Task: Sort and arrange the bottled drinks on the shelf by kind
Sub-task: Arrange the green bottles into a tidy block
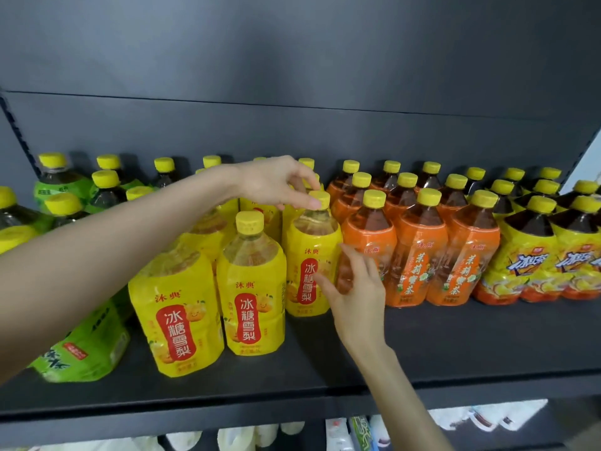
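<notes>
Pinching cap of yellow bottle, left hand; right hand open-fingered against its side

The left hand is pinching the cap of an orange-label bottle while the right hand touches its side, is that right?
No. The head view shows the left hand pinching the cap of a yellow-label bottle, not an orange-label one; the right hand touches its side.

1. My left hand pinches the cap of a yellow-labelled plastic pear-drink bottle, with my right hand against its right side.
2. Just right of it stand orange-labelled plastic tea bottles, and green-labelled plastic bottles are far left on the black shelf board.
</notes>
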